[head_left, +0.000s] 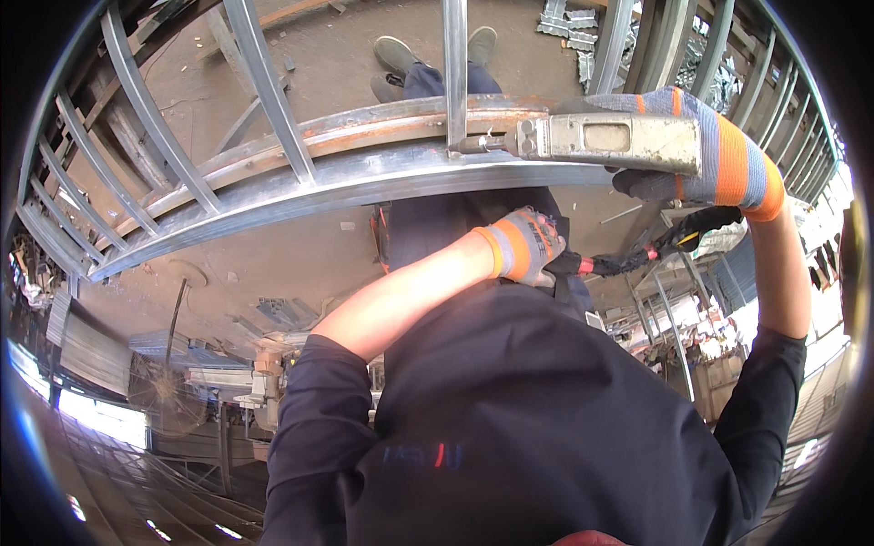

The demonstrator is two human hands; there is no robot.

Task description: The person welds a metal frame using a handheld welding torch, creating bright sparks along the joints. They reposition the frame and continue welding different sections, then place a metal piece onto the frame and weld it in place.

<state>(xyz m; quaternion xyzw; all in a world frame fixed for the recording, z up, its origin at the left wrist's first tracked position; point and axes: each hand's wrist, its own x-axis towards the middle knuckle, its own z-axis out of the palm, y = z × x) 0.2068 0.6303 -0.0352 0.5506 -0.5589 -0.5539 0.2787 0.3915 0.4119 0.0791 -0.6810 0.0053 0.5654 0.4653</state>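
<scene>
The right hand (731,159) closes its grip around the body of a dusty grey power driver (628,138), whose nose points to nine o'clock and ends at the foot of an upright steel bar (454,64), where that meets the curved steel rail (364,173); whether the tip touches is too small to tell. The driver's long axis runs from three to nine o'clock, crossing the bar's twelve-to-six line. The right hand is nearer this joint; the left hand (528,244), at five o'clock from it, is loosely curled near the waist, and I cannot tell whether its grip holds anything. Counted: one driver, two gloved hands, one bar at the tip, at least four more bars (271,91) toward nine o'clock, others toward two o'clock too crowded to count, and one pedestal fan (168,396) at eight o'clock.
</scene>
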